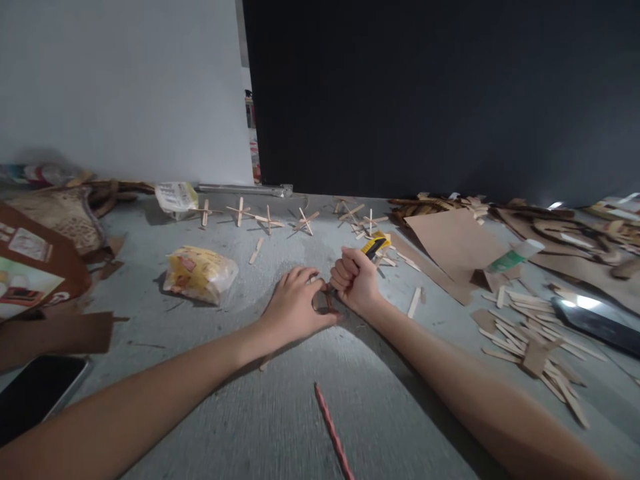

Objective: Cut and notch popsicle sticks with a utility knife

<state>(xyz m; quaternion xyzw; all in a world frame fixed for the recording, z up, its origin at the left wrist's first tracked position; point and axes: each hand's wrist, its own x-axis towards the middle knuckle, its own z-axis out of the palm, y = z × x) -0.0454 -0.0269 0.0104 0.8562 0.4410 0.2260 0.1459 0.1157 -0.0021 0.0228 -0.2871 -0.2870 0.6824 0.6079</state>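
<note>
Near the middle of the table, my right hand (354, 280) is closed in a fist around a utility knife (376, 245), whose yellow and black end sticks out above the fist. Just beside it, my left hand (296, 303) curves low over the tabletop, thumb and fingers forming a ring. A small dark brown piece (329, 298) closes that ring, between the left fingertips and thumb; its kind is hard to make out in shadow. The knife's blade is hidden. Closer to me lies a twisted pink pencil (330, 427), and a loose wooden stick (414, 302) rests right of my fist.
Several crossed popsicle-stick frames (269, 220) stand along the back. A yellow plastic packet (200, 273), a brown bag (40, 260) and a phone (43, 390) are leftward. Rightward are cardboard (445, 240), a glue stick (515, 257), a stick pile (540, 347) and another phone (605, 327).
</note>
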